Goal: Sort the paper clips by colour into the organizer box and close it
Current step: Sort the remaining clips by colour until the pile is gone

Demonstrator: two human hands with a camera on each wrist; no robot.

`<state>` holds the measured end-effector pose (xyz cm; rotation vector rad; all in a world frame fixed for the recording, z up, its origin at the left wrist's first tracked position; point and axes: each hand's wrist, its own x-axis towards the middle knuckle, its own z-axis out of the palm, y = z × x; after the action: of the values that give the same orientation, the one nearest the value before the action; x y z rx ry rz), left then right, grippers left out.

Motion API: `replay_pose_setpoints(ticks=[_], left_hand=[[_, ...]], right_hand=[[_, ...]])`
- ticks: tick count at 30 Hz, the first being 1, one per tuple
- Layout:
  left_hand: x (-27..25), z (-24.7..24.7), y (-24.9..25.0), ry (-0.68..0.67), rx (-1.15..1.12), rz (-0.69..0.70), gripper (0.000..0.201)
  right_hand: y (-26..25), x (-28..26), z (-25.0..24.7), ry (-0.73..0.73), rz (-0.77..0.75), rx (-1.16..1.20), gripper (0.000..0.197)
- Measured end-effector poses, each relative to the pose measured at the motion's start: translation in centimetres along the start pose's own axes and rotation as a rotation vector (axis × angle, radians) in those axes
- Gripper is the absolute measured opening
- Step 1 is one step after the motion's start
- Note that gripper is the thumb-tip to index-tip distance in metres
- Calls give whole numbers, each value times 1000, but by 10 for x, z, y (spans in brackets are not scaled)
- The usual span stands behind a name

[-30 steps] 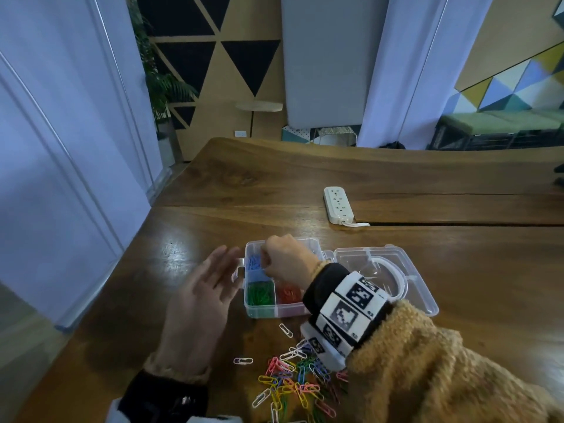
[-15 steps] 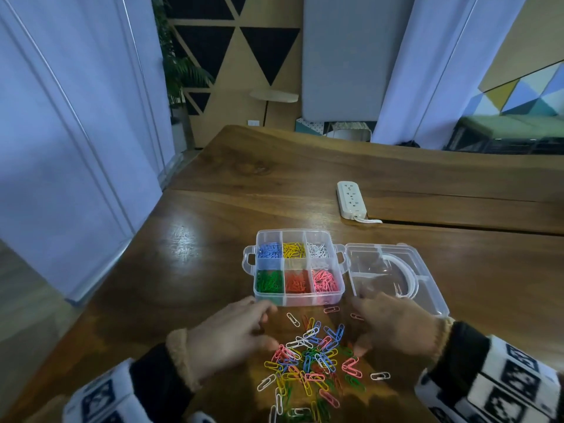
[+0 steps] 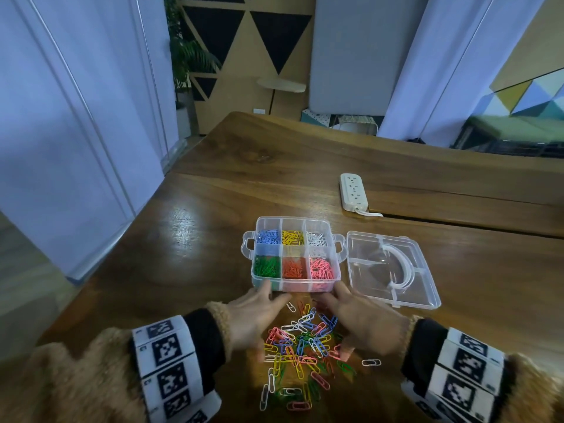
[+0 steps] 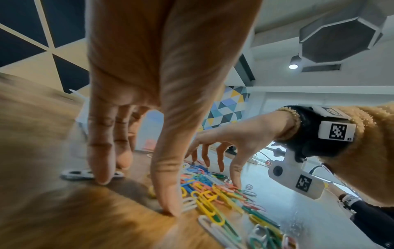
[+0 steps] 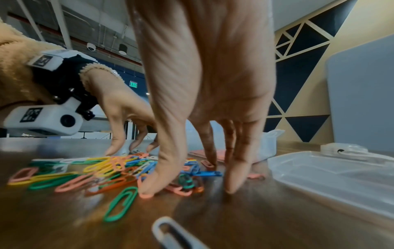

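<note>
Multicoloured paper clips [image 3: 300, 346] between both hands.

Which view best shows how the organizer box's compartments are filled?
The head view: the organizer box is seen from above, six compartments each holding one colour. The right wrist view shows only its side wall behind the fingers; the left wrist view shows a blurred sliver.

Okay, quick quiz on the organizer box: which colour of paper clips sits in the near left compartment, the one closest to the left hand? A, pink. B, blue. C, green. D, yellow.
C: in the head view the organizer box holds green paper clips in its near left compartment, just beyond the left hand.
</note>
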<state>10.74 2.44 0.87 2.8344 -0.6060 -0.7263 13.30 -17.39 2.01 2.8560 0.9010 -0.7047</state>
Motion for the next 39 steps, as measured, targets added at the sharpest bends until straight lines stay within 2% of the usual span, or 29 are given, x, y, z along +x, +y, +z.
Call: replay_pose_setpoints(ticks=[3,7,9,12,16,19,21,23,27,30,33,36,39], left_hand=[[11,-1,17,36,22,72,91],[19,-2,25,104,-12,93,43],[21,-3,22,95,-45,123,34],[24,-1,10,103,-178,105,29],[24,-8,-3,142,-507,34,17],[18,-12,-10,219,-778,56,9],[15,-10,-9,231,-1085,36,11],[11,-9,-2,210,-1363,22,9],[6,-8,17,64,-1801,21,16],[11,-6,27,56,-2026,-27,21],[21,-3,37,118,-2112,-50,18],[23,-5,49,142,-2194,0,13],[28,-7,57,155,-2225,-30,15]], right_hand=[[-6,0,8,79,-113,64,91],[-14,4,19,146,-147,158,47],[-16,5,20,174,-169,162,35],[-10,6,15,234,-165,240,23],[3,1,2,288,-23,366,17],[9,-3,-2,285,7,638,10],[8,-7,-6,256,-13,866,13],[6,-10,-12,260,-48,1013,14],[0,-18,-26,322,-110,1164,10],[-6,-21,-34,391,-132,1283,14],[-13,-19,-36,454,-86,1234,17],[-19,-14,-36,546,-5,925,19],[-27,-14,-40,568,39,654,11]])
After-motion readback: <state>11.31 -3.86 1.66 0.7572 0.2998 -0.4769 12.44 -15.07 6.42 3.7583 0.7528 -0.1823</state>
